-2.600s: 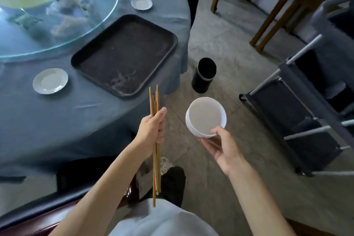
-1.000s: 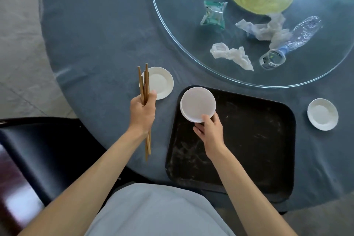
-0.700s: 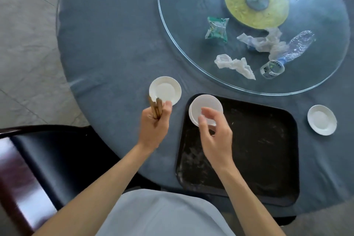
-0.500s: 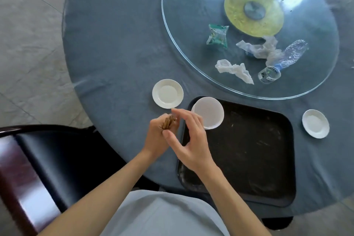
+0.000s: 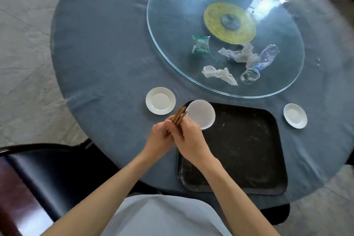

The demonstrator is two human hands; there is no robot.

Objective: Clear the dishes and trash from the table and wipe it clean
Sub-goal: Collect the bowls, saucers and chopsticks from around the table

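No legible text — bottle [image 5: 256, 69] label, green packet [image 5: 201, 45] print too blurred.

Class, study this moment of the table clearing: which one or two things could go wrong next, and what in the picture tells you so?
1. Both hands, left and right, share a grip on the chopsticks, whose tips point at the stacked bowls; they might knock the stack.
2. The bowls sit at the corner of the black tray, near its rim, so a nudge could tip them onto the tablecloth.

Count: 2 small plates [image 5: 160, 100] [image 5: 295, 115], 1 bowl stack [image 5: 201, 114], 1 tray [image 5: 239, 151], 2 crumpled tissues [image 5: 219, 74] [image 5: 239, 54], 1 bottle [image 5: 260, 64], 1 wrapper [image 5: 201, 44], chopstick bundle [image 5: 178, 116].
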